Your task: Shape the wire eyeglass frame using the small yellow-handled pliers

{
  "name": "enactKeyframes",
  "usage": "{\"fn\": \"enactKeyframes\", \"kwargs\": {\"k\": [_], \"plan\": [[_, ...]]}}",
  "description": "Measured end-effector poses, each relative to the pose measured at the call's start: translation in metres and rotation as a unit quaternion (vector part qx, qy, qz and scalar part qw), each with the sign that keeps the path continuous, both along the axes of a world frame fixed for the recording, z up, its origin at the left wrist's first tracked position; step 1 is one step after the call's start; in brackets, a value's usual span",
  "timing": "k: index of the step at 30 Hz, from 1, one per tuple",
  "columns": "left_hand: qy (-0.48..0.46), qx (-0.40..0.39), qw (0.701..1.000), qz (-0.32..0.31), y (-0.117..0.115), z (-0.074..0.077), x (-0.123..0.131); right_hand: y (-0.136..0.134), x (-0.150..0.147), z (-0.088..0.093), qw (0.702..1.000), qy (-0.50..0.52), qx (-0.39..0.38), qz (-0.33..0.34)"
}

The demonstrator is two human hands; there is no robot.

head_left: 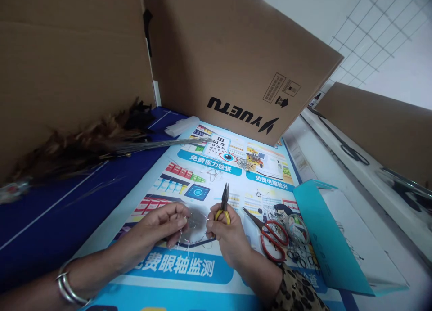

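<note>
Wire (189, 244) hangs pinched between bent left fingers (177, 224) (right fingers (218, 228) curl around pliers (224, 204)).

The left hand (168, 223) is over the poster (151, 295), left of the right hand (227, 232) with pliers (224, 206) in it. Scissors (264, 226) lie on the poster to their right, a box (324, 239) farther right. Feathers (79, 142) lie left of the poster; cardboard (216, 54) stands behind it.
</note>
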State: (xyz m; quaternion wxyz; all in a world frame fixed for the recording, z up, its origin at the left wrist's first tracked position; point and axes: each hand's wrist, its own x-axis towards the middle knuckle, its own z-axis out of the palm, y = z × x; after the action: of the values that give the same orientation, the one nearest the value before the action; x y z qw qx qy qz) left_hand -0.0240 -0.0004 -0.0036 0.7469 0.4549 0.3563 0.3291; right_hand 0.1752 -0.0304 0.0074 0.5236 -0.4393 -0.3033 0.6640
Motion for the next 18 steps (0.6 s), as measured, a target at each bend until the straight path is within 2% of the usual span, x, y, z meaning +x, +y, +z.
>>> {"fn": "enactKeyframes", "kwargs": {"k": [6,10,18], "plan": [[0.041,0.032,0.999,0.014,0.001,-0.011,0.002,0.001,0.001,-0.001,1.000,0.011,0.014,0.015],[0.091,0.077,0.991,0.058,0.003,-0.016,0.003,0.002,0.002,-0.001,0.999,0.029,0.020,0.013],[0.223,0.238,0.939,0.107,0.005,-0.025,0.001,0.000,0.000,0.001,0.997,0.060,0.027,0.044]]}}
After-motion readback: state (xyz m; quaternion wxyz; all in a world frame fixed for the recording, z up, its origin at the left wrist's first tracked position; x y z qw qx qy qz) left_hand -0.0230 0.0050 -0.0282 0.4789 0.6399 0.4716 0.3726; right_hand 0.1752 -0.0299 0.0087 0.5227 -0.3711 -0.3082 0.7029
